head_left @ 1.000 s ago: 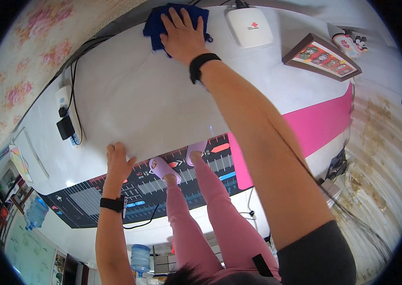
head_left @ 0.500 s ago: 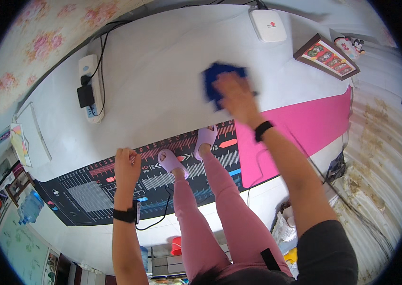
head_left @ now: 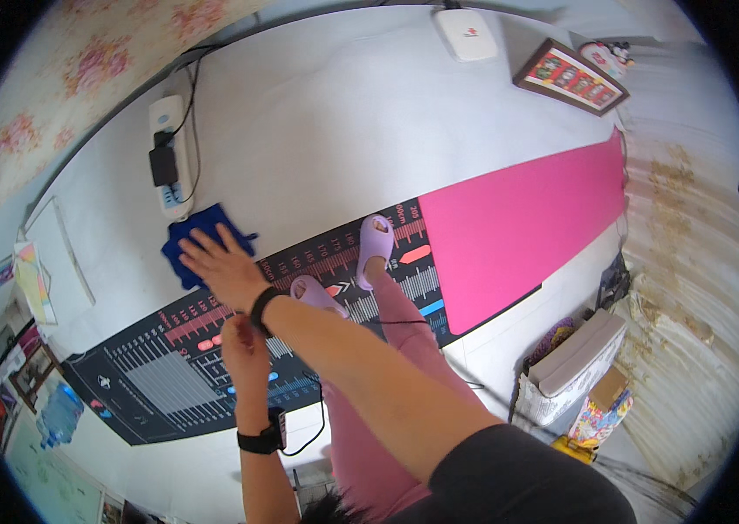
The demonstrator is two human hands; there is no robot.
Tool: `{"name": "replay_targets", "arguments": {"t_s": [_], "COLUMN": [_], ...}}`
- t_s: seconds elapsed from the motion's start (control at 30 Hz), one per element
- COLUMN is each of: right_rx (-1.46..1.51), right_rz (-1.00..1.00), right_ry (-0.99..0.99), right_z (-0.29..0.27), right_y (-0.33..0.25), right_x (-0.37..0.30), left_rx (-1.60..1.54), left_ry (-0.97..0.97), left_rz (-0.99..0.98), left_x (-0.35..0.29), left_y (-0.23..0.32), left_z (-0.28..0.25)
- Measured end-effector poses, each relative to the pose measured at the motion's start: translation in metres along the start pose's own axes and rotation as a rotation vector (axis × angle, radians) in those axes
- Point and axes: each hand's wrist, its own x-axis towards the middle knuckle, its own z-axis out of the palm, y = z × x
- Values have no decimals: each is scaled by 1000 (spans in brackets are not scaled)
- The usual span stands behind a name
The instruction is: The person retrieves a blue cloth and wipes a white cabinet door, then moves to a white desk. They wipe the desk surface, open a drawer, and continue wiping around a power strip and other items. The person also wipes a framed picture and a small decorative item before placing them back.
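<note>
A dark blue cloth (head_left: 202, 220) lies crumpled on the white tabletop (head_left: 317, 122), close to its near edge on the left. Flat on top of it, fingers spread, rests my right hand (head_left: 225, 269); that forearm crosses in front of my body from the lower right. My left hand (head_left: 245, 351) hovers below the right wrist, in front of the table edge, its fingers loosely curled with nothing visible in them. Each wrist wears a black band, and the left one carries a small device with a black cable.
Beside the cloth lies a white power strip (head_left: 170, 179) with a black adapter (head_left: 162, 166). A white box-shaped device (head_left: 466, 35) and a picture frame (head_left: 570, 77) stand at the back right. On the floor are a pink mat (head_left: 527, 227) and a black printed mat (head_left: 160, 375) under my slippers.
My right hand has swept the blue cloth from the table's middle right to the left, beside the power strip. My left hand has dropped slightly and stays curled. The view has shifted a little.
</note>
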Motion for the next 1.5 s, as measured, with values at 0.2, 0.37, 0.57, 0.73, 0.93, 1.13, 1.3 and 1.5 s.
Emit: {"name": "replay_targets", "arguments": {"t_s": [0.2,0.37,0.57,0.73,0.93,1.13,1.3,1.5], "right_rx": [138,-390,-338,8,12,50,-131,-199], "right_rz": [-123,411,133,-122,-86,-303,-121,-207], "right_ry": [-68,-229,-302,-110,19,-283,40,-44], "right_z": [-57,-130,-81,-3,73,45,27,51], "right_y": [99,178,112,20,-76,-76,-23,-76], "right_x": [-46,-110,-86,-16,84,45,46,65], "left_rx": [60,128,72,45,52,-12,-91,-75], "left_ry": [-80,-104,-148,-200,-216,-127,-65,-61], "left_rz": [26,7,-86,-157,-203,-227,-223,-144], "left_x": [-14,-41,-74,-99,-116,-127,-139,-130], "left_y": [-21,-48,-65,-81,-92,-98,-112,-109], "left_z": [-20,-23,-17,-18,-25,-38,-36,-27]}}
